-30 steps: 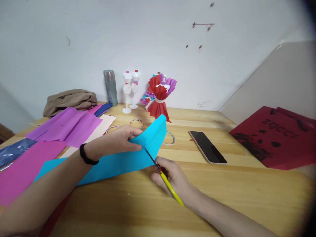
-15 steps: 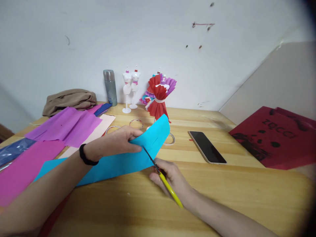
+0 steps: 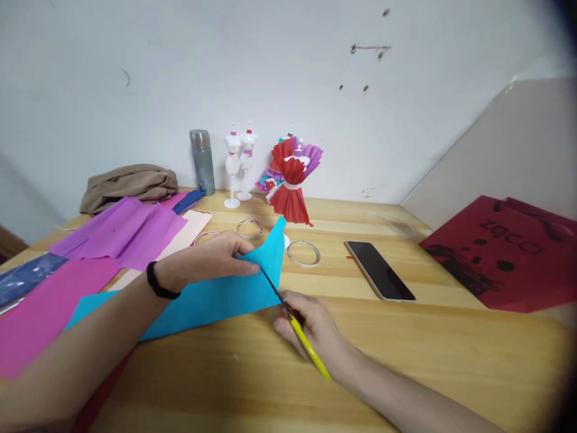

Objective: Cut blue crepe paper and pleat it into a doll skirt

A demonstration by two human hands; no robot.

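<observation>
A long blue paper sheet [image 3: 202, 305] stretches over the table from the left, its right end raised. My left hand [image 3: 220, 255], with a black band at the wrist, pinches the sheet near that end between thumb and fingers. My right hand [image 3: 311, 325] grips scissors [image 3: 311, 349] with a yellow handle. Their dark blades lie against the blue paper, the tips close to my left thumb. Part of the right fingers is hidden behind the scissors.
Purple paper [image 3: 126, 231] and pink paper [image 3: 58, 307] lie left. Rings, including a white ring [image 3: 304, 254], sit behind my hands near a red paper dress [image 3: 292, 198]. White mannequins [image 3: 232, 165], a flask [image 3: 202, 162], a phone [image 3: 381, 270] and a red bag [image 3: 509, 252] surround them.
The raised right end of the blue paper has narrowed and folded down to the left, uncovering the white ring. Both hands and the scissors have stayed nearly in place.
</observation>
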